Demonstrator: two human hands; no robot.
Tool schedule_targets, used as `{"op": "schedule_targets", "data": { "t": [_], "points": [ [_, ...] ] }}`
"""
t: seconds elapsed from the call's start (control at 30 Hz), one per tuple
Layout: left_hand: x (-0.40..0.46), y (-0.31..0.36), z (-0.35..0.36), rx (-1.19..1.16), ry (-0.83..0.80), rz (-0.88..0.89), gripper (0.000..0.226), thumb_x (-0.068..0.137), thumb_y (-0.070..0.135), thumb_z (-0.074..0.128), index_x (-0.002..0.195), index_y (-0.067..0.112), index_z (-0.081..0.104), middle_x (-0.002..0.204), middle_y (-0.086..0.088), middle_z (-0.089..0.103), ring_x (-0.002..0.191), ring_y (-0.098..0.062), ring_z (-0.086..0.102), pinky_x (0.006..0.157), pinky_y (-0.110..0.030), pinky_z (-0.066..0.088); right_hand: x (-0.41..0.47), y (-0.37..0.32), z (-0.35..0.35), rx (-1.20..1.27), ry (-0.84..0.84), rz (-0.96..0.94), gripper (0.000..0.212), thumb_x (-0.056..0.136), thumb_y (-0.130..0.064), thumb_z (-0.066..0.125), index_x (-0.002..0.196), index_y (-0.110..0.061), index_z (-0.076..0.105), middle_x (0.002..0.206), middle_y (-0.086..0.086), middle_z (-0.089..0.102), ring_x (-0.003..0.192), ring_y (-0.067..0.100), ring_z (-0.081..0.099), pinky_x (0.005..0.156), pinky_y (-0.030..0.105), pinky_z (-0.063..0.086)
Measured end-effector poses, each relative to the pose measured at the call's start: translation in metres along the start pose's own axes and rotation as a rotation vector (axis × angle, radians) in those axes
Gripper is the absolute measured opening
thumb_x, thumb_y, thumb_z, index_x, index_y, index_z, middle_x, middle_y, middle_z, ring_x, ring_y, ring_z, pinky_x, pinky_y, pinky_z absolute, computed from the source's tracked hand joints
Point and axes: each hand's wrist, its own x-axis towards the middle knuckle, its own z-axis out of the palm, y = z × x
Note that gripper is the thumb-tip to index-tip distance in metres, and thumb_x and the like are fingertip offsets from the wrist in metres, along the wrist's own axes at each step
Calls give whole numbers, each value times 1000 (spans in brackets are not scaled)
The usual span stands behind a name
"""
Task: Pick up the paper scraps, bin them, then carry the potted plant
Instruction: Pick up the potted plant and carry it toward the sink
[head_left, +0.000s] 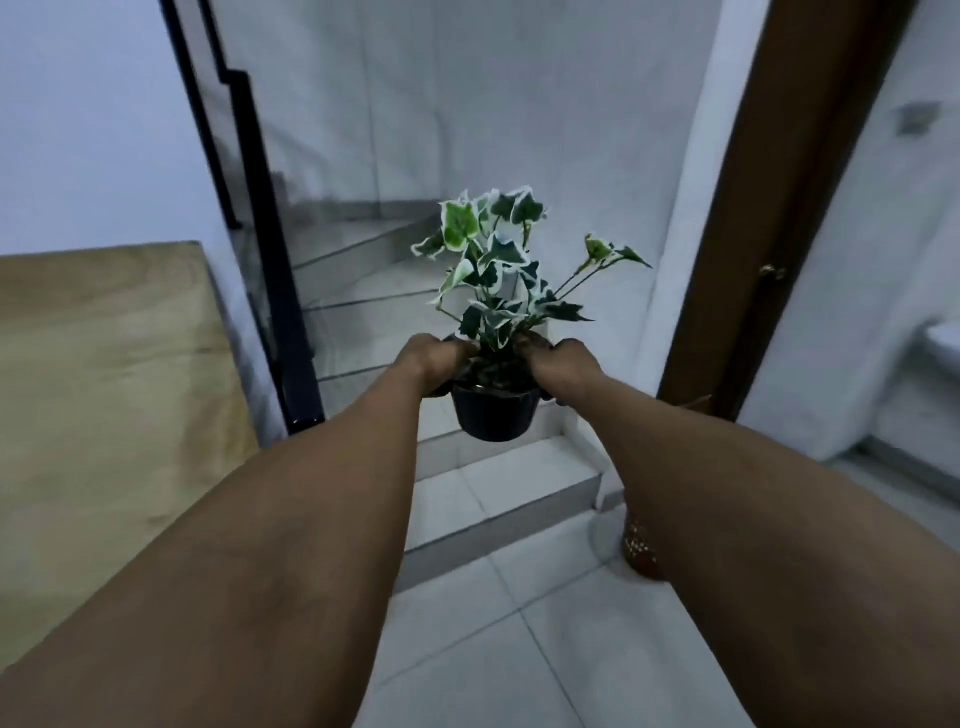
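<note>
Both bare forearms are extending forward from the bottom corners of the view and converging on a small potted plant with white-edged green ivy leaves in a dark, round glossy pot (492, 415). At the pot's left rim, the left hand (431, 361) is gripping with fingers curled over the edge. At the right rim, the right hand (558, 366) is gripping in the same way. Between the two hands, the potted plant is being held upright in the air, above the lower steps of a white tiled staircase (498, 483) and clear of the white tiled floor (519, 649). To the left, a light wooden board (104, 374) is lying beside a black metal stair railing (270, 260). To the right, a dark brown wooden door frame (769, 234) is standing. Near its base, a reddish-brown rounded object (641, 551) is showing on the floor, partly hidden by the right forearm.
</note>
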Motion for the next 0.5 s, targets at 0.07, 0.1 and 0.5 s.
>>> {"op": "schedule_targets", "data": {
  "t": [0.07, 0.1, 0.5],
  "points": [
    [9, 14, 13, -3, -58, 46, 27, 86, 25, 73, 97, 3, 63, 88, -11, 63, 64, -17, 57, 55, -23, 45, 5, 3, -16, 7, 41, 28, 68, 84, -64, 51, 108, -2, 64, 105, 20, 68, 92, 35, 64, 70, 34, 46],
    [15, 23, 23, -1, -92, 68, 25, 86, 24, 73, 96, 3, 63, 89, -12, 63, 67, -19, 59, 60, -25, 47, 8, 6, -27, 19, 71, 52, 69, 83, -64, 51, 110, -1, 63, 102, 19, 67, 88, 33, 62, 69, 33, 45],
    [63, 28, 190, 74, -388, 59, 36, 84, 28, 75, 107, 3, 64, 100, -12, 65, 87, -26, 64, 82, -33, 53, 33, 122, -110, -4, 301, 242, 61, 80, -67, 56, 106, -12, 65, 99, 8, 68, 77, 23, 62, 68, 31, 51]
  ]
}}
